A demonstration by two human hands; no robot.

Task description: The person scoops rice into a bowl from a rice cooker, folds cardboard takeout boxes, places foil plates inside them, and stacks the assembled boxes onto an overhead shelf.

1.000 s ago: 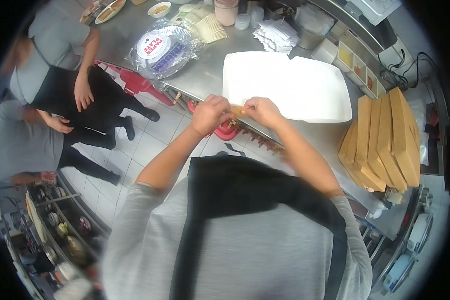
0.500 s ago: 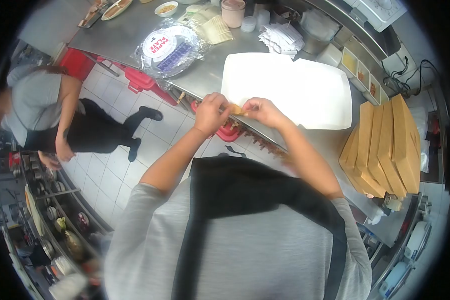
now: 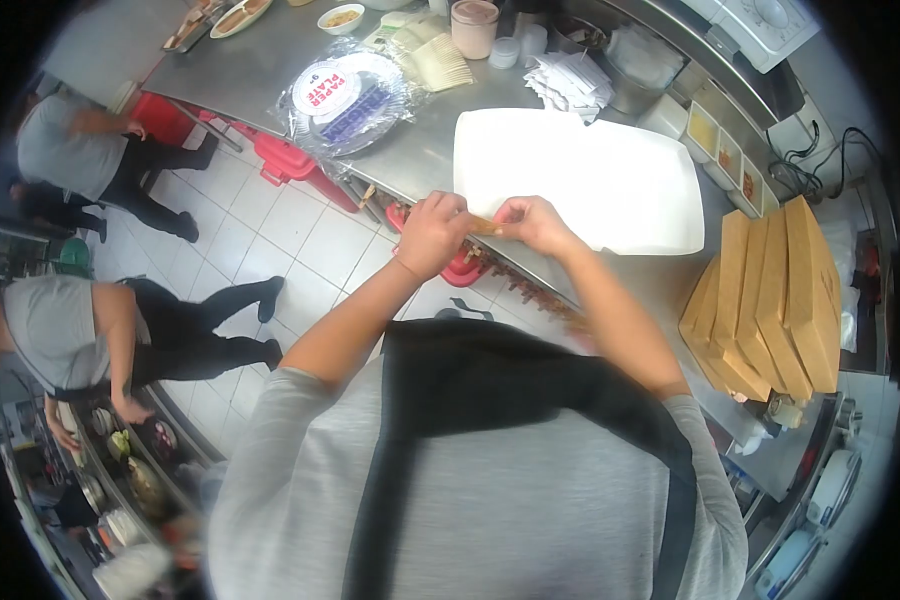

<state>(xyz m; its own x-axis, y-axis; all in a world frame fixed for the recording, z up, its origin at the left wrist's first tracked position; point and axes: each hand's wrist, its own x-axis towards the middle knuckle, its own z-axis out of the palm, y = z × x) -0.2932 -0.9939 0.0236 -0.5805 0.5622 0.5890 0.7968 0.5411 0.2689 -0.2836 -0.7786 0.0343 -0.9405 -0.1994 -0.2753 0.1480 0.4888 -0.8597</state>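
Between my two hands, close to the counter's front edge, is a thin tan-brown strip [image 3: 484,227] whose exact kind I cannot make out. The fingers of my left hand [image 3: 434,236] are closed on its left end. My right hand [image 3: 537,228] pinches the other end between thumb and fingertips. Just beyond my hands, an open box with a white inside [image 3: 580,180] lies flat on the steel counter [image 3: 420,150].
Wrapped paper plates [image 3: 345,100] lie at the counter's left. Folded brown cardboard boxes [image 3: 760,300] stand at the right, below food containers [image 3: 727,155]. Papers [image 3: 568,85] lie behind the white box. Two co-workers [image 3: 55,320] [image 3: 70,145] are at the left over the tiled floor.
The strip now looks longer and thinner between my hands, which have barely moved. The near co-worker has moved down in view toward the shelves, and another person shows behind.
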